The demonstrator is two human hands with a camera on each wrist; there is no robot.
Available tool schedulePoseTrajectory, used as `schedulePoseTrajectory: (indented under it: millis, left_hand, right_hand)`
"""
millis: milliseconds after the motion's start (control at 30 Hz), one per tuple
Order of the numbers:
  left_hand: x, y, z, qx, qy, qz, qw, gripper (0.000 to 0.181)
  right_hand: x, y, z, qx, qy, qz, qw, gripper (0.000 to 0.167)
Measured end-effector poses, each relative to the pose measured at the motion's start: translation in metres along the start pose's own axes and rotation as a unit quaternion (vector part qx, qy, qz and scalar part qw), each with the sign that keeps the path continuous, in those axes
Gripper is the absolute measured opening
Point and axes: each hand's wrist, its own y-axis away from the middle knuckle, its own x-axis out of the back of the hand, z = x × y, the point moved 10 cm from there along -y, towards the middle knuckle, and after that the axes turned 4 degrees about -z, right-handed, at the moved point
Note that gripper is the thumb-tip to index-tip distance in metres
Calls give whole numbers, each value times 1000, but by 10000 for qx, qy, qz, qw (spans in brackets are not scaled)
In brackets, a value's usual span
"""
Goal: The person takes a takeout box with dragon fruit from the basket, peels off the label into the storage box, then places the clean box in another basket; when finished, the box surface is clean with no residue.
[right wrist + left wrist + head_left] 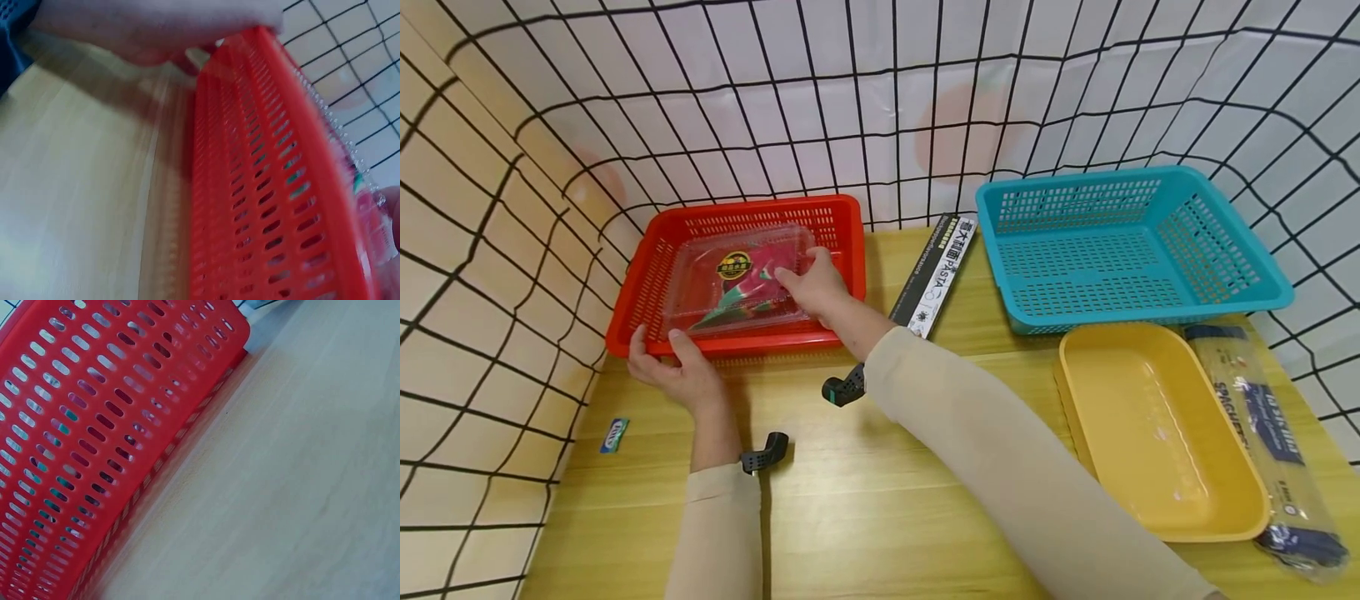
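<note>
A clear plastic clamshell box [700, 279] with a black-and-gold label sits tilted inside the red basket [658, 237]. Something pink and green shows through its plastic. My right hand [822, 287] grips the box at its right side, thumb on the lid. In the right wrist view, fingertips [390, 206] of that hand show at the right edge, against the box. My left hand [681, 375] holds the basket's front left corner by the rim; its fingers are partly hidden. The left wrist view shows only the basket's slotted side and the table.
Right of the red basket lies a black-and-white pasta box [932, 275]. Farther right are a teal basket [1093, 312], a yellow tub [1157, 433] and a spaghetti bag [1270, 425]. A small green-and-white packet [613, 435] lies at left. Black wire mesh [842, 108] encloses the table.
</note>
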Motion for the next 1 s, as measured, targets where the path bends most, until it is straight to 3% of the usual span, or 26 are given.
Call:
schedulePoseTrajectory:
  millis: [167,333,467,700,833,1000]
  left_hand:
    - [-1,0,2,1,0,-33,10000,42]
    - [-1,0,1,35,120,-25,9999,43]
    - [0,-1,0,42,179,-12,9998,42]
    - [0,-1,-1,92,3,-25,10000,42]
    - [0,-2,-2,88,54,-27,9999,43]
    - [-1,-4,-7,161,91,-77,9998,45]
  right_hand:
    - [9,12,-20,273,640,252,9973,68]
    - [31,34,-52,574,1659,681,9821,68]
    - [51,52,-73,873,1922,785,9743,68]
    - [89,90,-86,1430,1717,840,9711,65]
    - [109,108,-73,1585,1295,862,9750,63]
    - [129,131,-43,1590,505,988,9810,62]
